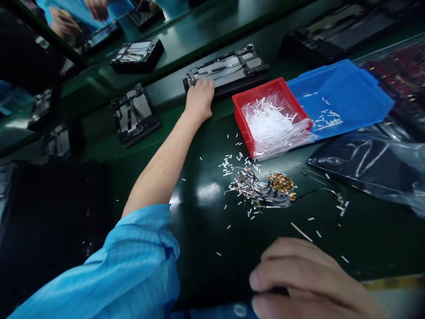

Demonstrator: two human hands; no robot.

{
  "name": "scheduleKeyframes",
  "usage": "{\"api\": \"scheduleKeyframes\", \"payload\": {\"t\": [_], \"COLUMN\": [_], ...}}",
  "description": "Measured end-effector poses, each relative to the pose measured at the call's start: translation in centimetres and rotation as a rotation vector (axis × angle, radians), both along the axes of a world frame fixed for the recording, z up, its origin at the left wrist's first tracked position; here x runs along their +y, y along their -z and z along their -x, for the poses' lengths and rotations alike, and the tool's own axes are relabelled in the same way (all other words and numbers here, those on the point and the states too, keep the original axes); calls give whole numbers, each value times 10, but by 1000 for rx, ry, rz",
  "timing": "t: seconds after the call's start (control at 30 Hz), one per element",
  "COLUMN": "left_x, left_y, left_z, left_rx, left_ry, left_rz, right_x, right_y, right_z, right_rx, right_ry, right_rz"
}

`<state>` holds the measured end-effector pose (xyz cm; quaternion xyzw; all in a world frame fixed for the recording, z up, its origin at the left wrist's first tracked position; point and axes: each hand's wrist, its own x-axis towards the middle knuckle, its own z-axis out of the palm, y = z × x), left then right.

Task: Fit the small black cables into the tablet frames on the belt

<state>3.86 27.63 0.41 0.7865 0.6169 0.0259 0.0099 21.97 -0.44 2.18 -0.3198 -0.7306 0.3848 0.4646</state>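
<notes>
Reaching across the belt: our left hand (199, 98) lies palm-down, fingers spread and flat, on the near-left corner of a black device tray (227, 71) that rides the conveyor belt (186, 42); it presses on the tray and grips nothing.
Right hand: our right hand (305, 279) sits low at the near edge of the surface (206, 230), blurred, fingers curled loosely inward; we cannot tell whether it pinches anything.
Device tray, handling: we judge it rigid and flat, light enough to slide under one hand, with exposed boards and thin cables on top that look fragile. We would take it by the black outer frame or a corner, never by the inner parts.
Device trays, count: four clearly seen on the belt, namely the one under our hand, one nearer on the left (135, 114), one further up (137, 55) and one by a co-worker's hands (99, 35); darker shapes at the left edge may be more, too dim to tell.
Small metal parts (262, 188): one loose heap in the middle of the surface, silvery strips with gold-tipped pieces; tiny, light, easily scattered, best pinched singly. Too many to count.
White slivers: strewn around the heap, uncounted.
Red bin (245, 99): one, holding a clear bag of white slivers.
Blue tray (358, 95): one, just beside the red bin, a few slivers inside.
Plastic bags (375, 164): at least one, dark and crumpled, at the right.
Co-worker: a blue sleeve and two hands (64, 22) at the top left, apart from ours.
</notes>
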Motion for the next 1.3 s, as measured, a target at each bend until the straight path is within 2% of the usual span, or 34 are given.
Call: {"api": "scheduleKeyframes", "payload": {"t": [0.1,0.2,0.3,0.43,0.47,0.53,0.63,0.7,0.8,0.83,0.9,0.97,1.0,1.07,1.13,1.2,1.3], "left_x": [-17,-42,-73,-121,-133,-158,-194,-217,-252,-263,-280,-288,-289,-287,-281,-274,-263], "left_y": [-17,-42,-62,-73,-72,-68,-59,-56,-55,-53,-44,-28,-18,3,19,27,28], "left_z": [14,32,48,53,51,43,34,39,68,82,110,132,139,145,144,139,132], "left_rx": [5,47,104,140,144,122,-3,-96,-334,-445,-546,-527,-500,-472,-497,-503,-418], "left_ry": [-63,-138,-223,-282,-274,-229,-149,-57,89,87,-31,-74,-56,22,61,50,55], "left_rz": [-80,-102,-82,-63,-56,-37,-8,30,-16,-113,-344,-426,-400,-266,-122,-75,-70], "right_x": [7,7,12,44,56,82,111,115,94,80,48,15,0,-21,-31,-33,-24], "right_y": [-4,0,8,9,8,5,5,9,18,20,25,28,30,31,30,25,15], "right_z": [7,21,34,57,66,86,118,132,131,126,111,97,92,84,75,62,25], "right_rx": [-5,-23,-43,78,125,197,271,270,242,231,189,69,0,-107,-230,-408,-627], "right_ry": [-10,124,125,-39,-34,35,148,226,236,212,145,72,35,-17,-4,85,349], "right_rz": [-53,27,270,736,819,895,809,749,681,659,625,593,605,643,637,554,359]}}
